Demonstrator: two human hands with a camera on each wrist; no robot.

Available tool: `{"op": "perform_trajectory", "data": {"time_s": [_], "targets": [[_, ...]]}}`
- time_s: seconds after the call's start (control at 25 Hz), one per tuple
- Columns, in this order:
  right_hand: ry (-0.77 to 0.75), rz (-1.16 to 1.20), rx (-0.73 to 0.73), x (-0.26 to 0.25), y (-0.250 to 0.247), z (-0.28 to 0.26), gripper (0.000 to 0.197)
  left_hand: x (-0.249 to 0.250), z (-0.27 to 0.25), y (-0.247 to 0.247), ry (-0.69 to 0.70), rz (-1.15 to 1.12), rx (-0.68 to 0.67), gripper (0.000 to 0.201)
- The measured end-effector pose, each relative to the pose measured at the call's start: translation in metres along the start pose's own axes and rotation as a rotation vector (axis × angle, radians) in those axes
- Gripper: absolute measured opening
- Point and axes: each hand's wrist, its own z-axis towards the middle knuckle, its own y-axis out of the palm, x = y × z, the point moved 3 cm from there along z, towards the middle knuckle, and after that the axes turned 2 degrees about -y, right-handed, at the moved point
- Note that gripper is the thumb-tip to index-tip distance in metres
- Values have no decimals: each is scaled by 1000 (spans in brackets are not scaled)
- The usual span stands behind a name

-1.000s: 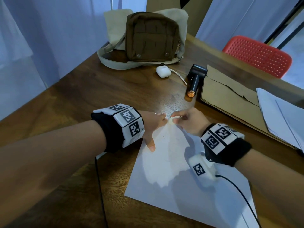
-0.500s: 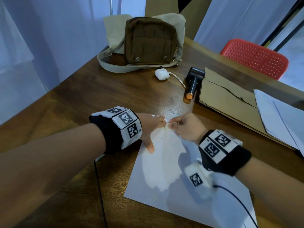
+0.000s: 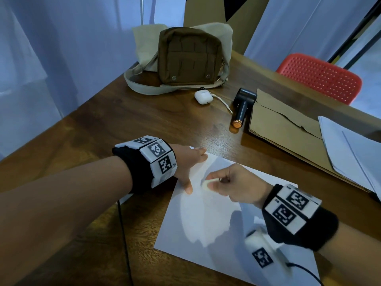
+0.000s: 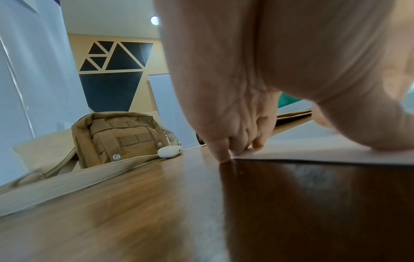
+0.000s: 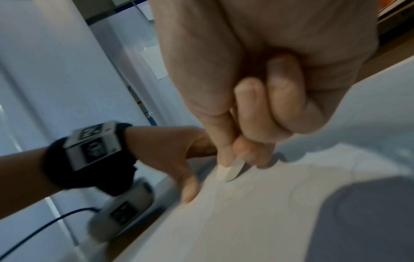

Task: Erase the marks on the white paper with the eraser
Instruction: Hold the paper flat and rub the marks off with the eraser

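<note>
A white paper (image 3: pixel 206 219) lies on the wooden table in front of me. My left hand (image 3: pixel 195 171) presses its far left corner flat, fingers straight and thumb spread along the left edge; the left wrist view shows those fingertips (image 4: pixel 224 152) on the paper's (image 4: pixel 313 154) corner. My right hand (image 3: pixel 213 182) pinches a small cream eraser (image 3: pixel 206 185) between thumb and fingers, its end on the sheet just right of the left thumb. In the right wrist view the eraser (image 5: pixel 229 171) touches the paper (image 5: pixel 246 221), where faint pencil lines (image 5: pixel 291 186) show.
At the back of the table (image 3: pixel 103 131) stand a brown bag (image 3: pixel 187 56) and a white earbud case (image 3: pixel 203 97). A black handheld device (image 3: pixel 242 106), a brown envelope (image 3: pixel 288 129) and loose white sheets (image 3: pixel 350 145) lie to the right. A red chair (image 3: pixel 319 77) stands behind.
My right hand has drawn the eraser from the paper's far corner toward me, down the sheet. The left hand still presses the same corner.
</note>
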Motion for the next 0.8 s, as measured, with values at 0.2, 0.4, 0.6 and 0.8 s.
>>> {"op": "perform_trajectory", "data": {"time_s": [0.2, 0.4, 0.6, 0.8], "targets": [[65, -35, 214, 9, -39, 26, 17, 0, 2, -5, 3, 35, -28, 102], [-19, -65, 116, 11, -20, 8, 16, 12, 5, -5, -20, 73, -51, 146], [9, -144, 27, 4, -25, 3, 16, 17, 8, 3, -27, 3, -10, 121], [-58, -203, 214, 7, -33, 18, 15, 18, 4, 3, -49, -24, -23, 116]]}}
